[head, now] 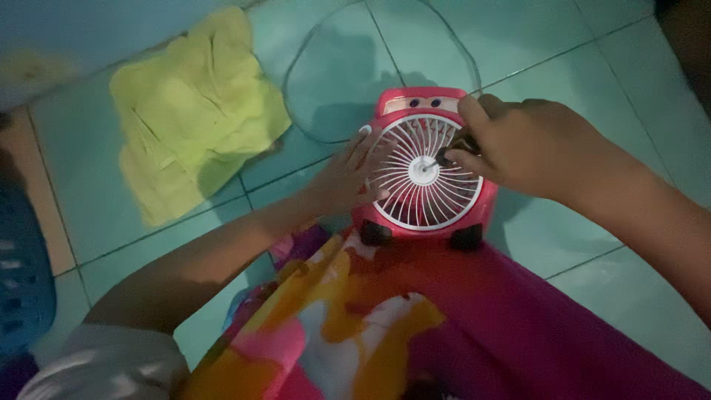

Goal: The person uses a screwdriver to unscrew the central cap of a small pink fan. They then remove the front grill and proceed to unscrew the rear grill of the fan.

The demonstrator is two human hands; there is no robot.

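Left hand (344, 178) steadies red car-shaped fan (426, 167); right hand (529, 144) pinches a dark tool (449, 153) at its grille.

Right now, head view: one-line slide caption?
Left hand steadies a red car-shaped fan on the tiled floor; right hand works a small dark tool at its hub.

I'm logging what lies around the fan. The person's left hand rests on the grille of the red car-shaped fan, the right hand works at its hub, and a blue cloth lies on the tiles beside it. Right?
Not quite: the cloth is yellow-green, not blue, as the head view shows. The left hand does rest on the red car-shaped fan grille, and the right hand works at its hub.
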